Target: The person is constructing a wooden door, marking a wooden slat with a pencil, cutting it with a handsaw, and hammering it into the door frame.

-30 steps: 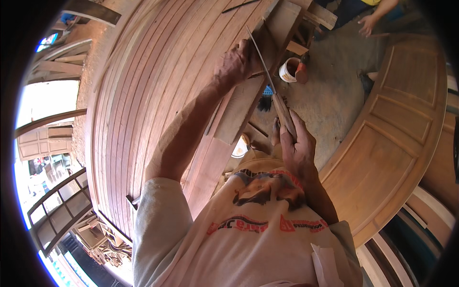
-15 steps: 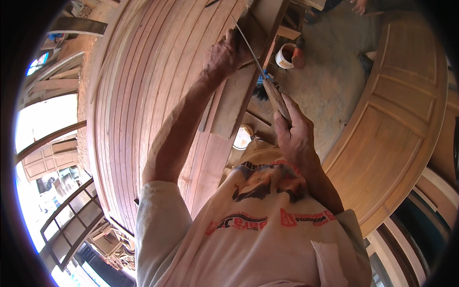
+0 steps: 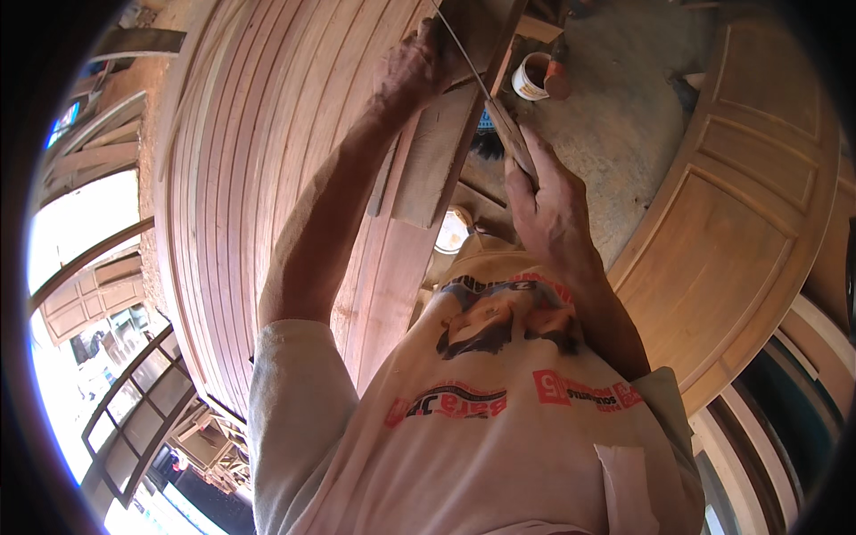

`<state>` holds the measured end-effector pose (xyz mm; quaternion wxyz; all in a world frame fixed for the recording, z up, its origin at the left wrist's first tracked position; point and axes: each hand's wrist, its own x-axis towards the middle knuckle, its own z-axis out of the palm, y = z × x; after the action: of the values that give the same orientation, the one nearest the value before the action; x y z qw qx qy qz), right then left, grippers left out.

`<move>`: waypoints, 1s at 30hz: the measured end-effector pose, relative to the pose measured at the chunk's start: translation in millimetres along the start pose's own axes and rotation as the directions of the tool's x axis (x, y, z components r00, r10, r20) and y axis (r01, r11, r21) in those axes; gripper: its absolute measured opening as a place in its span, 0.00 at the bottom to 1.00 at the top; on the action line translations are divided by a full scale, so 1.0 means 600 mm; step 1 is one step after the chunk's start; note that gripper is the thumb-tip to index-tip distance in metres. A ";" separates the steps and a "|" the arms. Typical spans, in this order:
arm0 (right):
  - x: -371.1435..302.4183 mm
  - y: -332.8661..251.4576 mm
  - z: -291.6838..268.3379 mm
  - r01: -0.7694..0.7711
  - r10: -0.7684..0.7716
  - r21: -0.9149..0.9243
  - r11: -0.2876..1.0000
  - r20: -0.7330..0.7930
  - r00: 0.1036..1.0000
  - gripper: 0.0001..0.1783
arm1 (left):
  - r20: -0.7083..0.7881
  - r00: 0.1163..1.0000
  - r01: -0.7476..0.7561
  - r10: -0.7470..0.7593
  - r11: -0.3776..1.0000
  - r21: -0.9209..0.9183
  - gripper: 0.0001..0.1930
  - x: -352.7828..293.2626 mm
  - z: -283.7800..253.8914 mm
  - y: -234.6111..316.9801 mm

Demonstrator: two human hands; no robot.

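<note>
My right hand (image 3: 553,201) is wrapped round the wooden handle (image 3: 508,129) of a long tool. Its metal blade looks like a thin line from here, so I cannot tell whether it is a saw or a file. The blade slants forward and left, passing close to the right of my left hand (image 3: 406,76). That hand is closed with curled fingers above a dark wooden board (image 3: 428,178) at the bench's right edge. What its fingertips grip is hidden. Long reddish wooden planks (image 3: 267,134) lie side by side under my left forearm.
A panelled wooden door (image 3: 713,259) leans at the right. On the floor beyond the bench stand a white bucket (image 3: 532,78) and a reddish tool (image 3: 557,78). A blue-and-black brush-like thing (image 3: 486,134) is below the handle. A gridded window frame (image 3: 134,410) stands at the lower left.
The whole view has shifted, so the scene sits higher in the picture. My right hand has moved the tool slightly forward. My left hand stays at the board.
</note>
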<state>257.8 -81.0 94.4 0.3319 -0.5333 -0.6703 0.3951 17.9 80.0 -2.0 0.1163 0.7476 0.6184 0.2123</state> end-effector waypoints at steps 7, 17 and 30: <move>0.024 -0.003 -0.006 -0.023 0.022 0.014 1.000 0.032 0.999 0.24 | -0.017 1.000 -0.026 0.025 0.999 -0.020 0.24 0.004 -0.001 0.003; 0.038 -0.004 0.000 -0.107 0.105 0.021 0.994 0.053 0.993 0.22 | 0.030 0.999 -0.044 0.046 0.997 -0.061 0.25 0.003 -0.014 0.006; 0.021 0.017 -0.004 -0.167 0.168 0.183 0.969 0.013 0.986 0.21 | -0.053 0.998 -0.049 0.044 0.994 -0.093 0.24 -0.003 -0.007 0.003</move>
<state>261.9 -66.9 87.0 0.3462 -0.5557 -0.5830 0.4811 17.2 77.5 2.2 0.1307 0.7499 0.5928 0.2630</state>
